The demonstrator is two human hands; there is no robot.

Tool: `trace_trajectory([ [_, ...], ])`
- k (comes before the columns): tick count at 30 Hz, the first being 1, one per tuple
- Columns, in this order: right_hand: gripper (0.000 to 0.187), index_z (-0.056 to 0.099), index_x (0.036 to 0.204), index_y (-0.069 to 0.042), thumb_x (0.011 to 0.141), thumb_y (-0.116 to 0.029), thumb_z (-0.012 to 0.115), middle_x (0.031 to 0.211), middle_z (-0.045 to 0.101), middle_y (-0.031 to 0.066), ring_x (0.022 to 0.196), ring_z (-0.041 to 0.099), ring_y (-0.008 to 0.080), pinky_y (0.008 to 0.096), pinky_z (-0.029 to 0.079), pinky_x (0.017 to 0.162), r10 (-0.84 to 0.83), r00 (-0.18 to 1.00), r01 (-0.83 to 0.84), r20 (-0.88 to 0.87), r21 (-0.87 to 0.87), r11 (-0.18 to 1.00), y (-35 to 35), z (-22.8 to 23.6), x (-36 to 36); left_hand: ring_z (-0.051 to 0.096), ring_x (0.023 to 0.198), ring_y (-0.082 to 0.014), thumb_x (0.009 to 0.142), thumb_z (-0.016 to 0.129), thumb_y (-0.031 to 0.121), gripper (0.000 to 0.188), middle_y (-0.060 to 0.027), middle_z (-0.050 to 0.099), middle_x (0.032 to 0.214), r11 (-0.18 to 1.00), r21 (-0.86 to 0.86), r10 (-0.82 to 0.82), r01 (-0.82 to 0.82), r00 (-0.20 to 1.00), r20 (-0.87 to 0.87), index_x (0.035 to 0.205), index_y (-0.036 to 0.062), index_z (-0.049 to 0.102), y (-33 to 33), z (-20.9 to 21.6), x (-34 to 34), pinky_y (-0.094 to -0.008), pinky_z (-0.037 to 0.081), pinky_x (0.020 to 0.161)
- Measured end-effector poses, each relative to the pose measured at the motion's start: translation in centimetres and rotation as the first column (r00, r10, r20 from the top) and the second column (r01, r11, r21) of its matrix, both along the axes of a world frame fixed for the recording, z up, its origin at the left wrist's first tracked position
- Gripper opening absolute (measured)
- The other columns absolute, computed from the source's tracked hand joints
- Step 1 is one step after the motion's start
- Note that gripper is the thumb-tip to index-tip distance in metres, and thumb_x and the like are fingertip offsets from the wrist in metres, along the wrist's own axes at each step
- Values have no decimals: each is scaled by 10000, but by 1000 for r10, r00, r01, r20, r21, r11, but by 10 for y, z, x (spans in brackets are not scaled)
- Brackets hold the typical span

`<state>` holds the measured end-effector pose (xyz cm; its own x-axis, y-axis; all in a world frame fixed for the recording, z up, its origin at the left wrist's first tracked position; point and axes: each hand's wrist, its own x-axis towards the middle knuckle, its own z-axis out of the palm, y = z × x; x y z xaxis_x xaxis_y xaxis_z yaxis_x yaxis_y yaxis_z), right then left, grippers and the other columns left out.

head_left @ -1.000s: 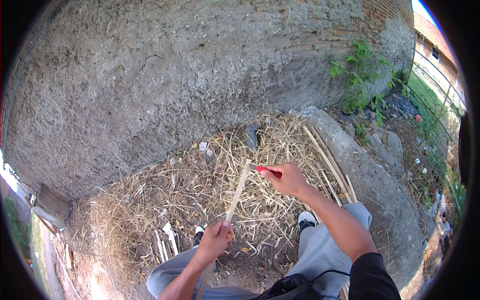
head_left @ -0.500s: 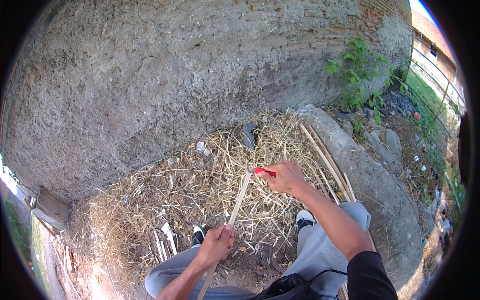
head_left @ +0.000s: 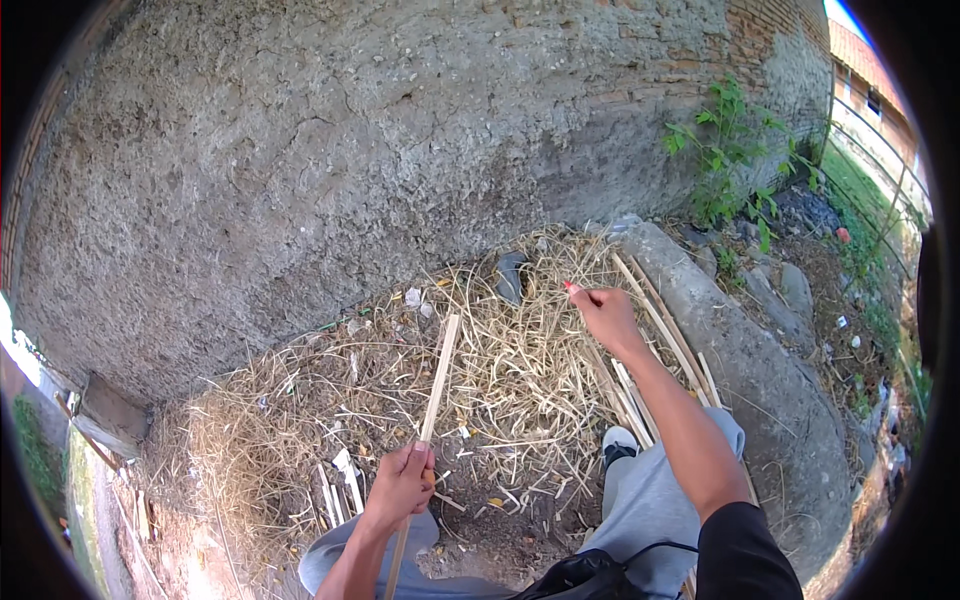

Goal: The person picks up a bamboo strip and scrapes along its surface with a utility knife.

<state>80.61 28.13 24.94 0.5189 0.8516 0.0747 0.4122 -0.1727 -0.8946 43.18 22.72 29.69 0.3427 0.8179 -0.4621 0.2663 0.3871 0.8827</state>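
My left hand (head_left: pixel 402 482) is closed around a pale, flat bamboo strip (head_left: pixel 440 385). The strip slants up and away, its far end free above the shavings, while its lower part runs down past my wrist. My right hand (head_left: pixel 608 318) is raised to the right, apart from the strip, with its fingers pinched. A bit of red (head_left: pixel 569 286) shows at the fingertips, part of a small red-handled knife; my fingers hide the rest.
Shavings (head_left: pixel 530 365) cover the ground before me. Longer strips (head_left: pixel 665 325) lie by a concrete ledge (head_left: pixel 740 370) at right; short pale pieces (head_left: pixel 345 480) lie at left. A rough wall (head_left: pixel 330 150) rises ahead, with a green plant (head_left: pixel 722 150) at its right and a dark scrap (head_left: pixel 510 277) below.
My right hand has moved the knife off the strip's far end, up and to the right. The strip has swung slightly left and my left hand has shifted left with it.
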Motion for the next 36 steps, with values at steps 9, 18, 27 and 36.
trace_trajectory([
  [9, 376, 749, 1080, -24, 950, -364, 654, 587, 627, 51, 498, 508, 94, 301, 364, 471, 337, 931, -351, 142, 87, 932, -30, 15, -65, 250, 445, -44, 1086, 407, 333, 327, 41, 337, 576, 988, -118, -82, 100, 985, 150, 883, 87, 482, 7, -9, 16, -242, 185, 376],
  [18, 459, 761, 1021, -72, 922, -496, 617, 696, 689, 157, 604, 667, 325, 416, 522, 610, 295, 861, -402, 414, 199, 894, -28, 14, -65, 213, 444, -39, 1078, 421, 346, 317, 75, 251, 588, 932, -323, -75, 167, 958, 278, 841, 138, 453, 10, -11, 26, -236, 144, 377],
  [27, 397, 773, 1043, -159, 925, -497, 600, 760, 728, 105, 673, 689, 297, 418, 552, 648, 311, 778, -424, 545, 90, 901, -37, 16, -57, 207, 432, -37, 1075, 419, 371, 328, 69, 279, 599, 902, -376, -84, 214, 939, 333, 827, 157, 433, 10, -15, 29, -234, 125, 366],
  [36, 377, 764, 1047, -142, 941, -458, 589, 805, 737, 113, 757, 709, 297, 421, 560, 673, 240, 745, -357, 623, 67, 932, -34, 2, -49, 204, 397, -36, 1079, 386, 370, 340, 60, 291, 586, 938, -301, -98, 174, 963, 250, 822, 148, 412, -5, -7, 37, -237, 126, 339],
])
